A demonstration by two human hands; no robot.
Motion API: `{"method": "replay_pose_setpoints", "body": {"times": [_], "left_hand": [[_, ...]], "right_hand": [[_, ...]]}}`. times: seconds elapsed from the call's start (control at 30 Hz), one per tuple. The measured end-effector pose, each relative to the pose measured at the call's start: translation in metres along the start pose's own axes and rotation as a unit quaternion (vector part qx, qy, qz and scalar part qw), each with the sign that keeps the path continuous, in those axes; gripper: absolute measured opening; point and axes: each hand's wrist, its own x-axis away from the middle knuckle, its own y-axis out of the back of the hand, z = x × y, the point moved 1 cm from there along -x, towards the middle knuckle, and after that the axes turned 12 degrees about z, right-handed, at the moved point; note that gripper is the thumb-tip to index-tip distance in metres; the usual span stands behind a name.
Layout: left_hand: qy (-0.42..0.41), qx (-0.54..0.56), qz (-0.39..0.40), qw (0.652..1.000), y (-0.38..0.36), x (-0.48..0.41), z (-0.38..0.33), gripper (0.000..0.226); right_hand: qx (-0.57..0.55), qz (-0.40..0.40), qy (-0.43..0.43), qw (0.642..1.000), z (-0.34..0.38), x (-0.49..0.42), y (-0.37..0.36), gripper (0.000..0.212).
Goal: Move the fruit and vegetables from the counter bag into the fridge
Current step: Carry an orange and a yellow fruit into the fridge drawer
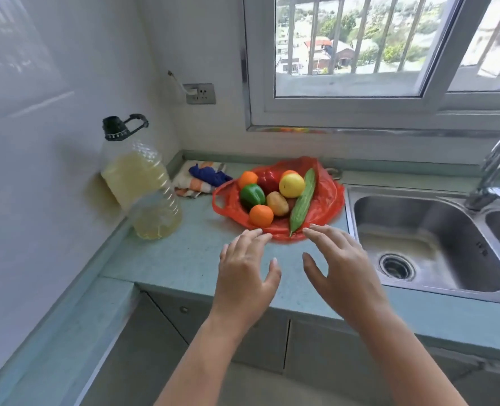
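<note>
Eight pieces of produce, by my count, lie in the opened red bag [329, 200] on the counter [184, 259], just left of the sink [436, 230]: three oranges [261, 215], a green pepper [252, 196], a red pepper [268, 180], a yellow fruit [292, 185], a potato [277, 203] and a long cucumber [301, 200]. Both hands hold nothing. The left hand [244, 273] and right hand [339, 268] hover with fingers spread and relaxed at the bag's near edge, though I cannot tell whether the fingertips touch the plastic. No fridge is in view, so the task looks barely begun, with every piece left to carry.
</note>
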Motion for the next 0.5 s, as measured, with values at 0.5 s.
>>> {"method": "replay_pose_setpoints", "body": {"times": [0.5], "left_hand": [[-0.017, -0.028, 0.074, 0.997, -0.062, -0.164, 0.118, 0.047]], "right_hand": [[0.024, 0.04, -0.083, 0.995, -0.067, -0.136, -0.088, 0.045]]}}
